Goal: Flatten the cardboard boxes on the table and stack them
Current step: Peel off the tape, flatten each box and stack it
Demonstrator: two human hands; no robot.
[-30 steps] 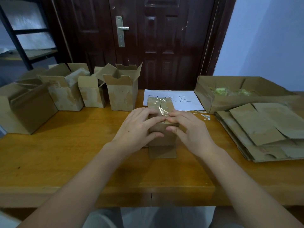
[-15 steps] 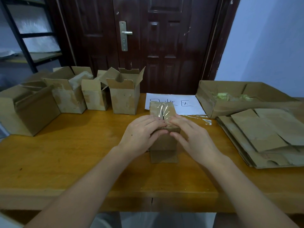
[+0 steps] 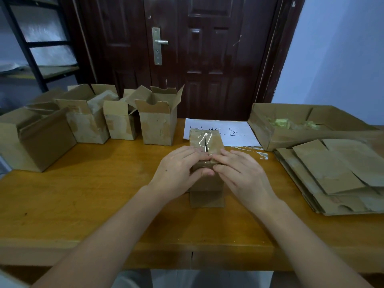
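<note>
A small taped cardboard box (image 3: pixel 205 140) stands upright in the middle of the wooden table (image 3: pixel 83 194), clear tape across its closed top. My left hand (image 3: pixel 178 171) grips its left side, fingertips on the top's front edge. My right hand (image 3: pixel 241 173) grips the right side the same way, and the fingertips of both hands nearly meet at the taped seam. A stack of flattened boxes (image 3: pixel 332 177) lies at the right. Several open, upright boxes (image 3: pixel 158 121) stand in a row at the back left.
A white sheet with handwriting (image 3: pixel 228 129) lies behind the held box. A shallow cardboard tray (image 3: pixel 301 125) with greenish scraps sits at the back right. A strip of clear tape (image 3: pixel 259 153) lies on the table. A dark door and a metal shelf are behind.
My hands stay on the box top; the fingertips have shifted slightly along the taped seam. The view has tilted a little, so the scene sits lower in the frame.
</note>
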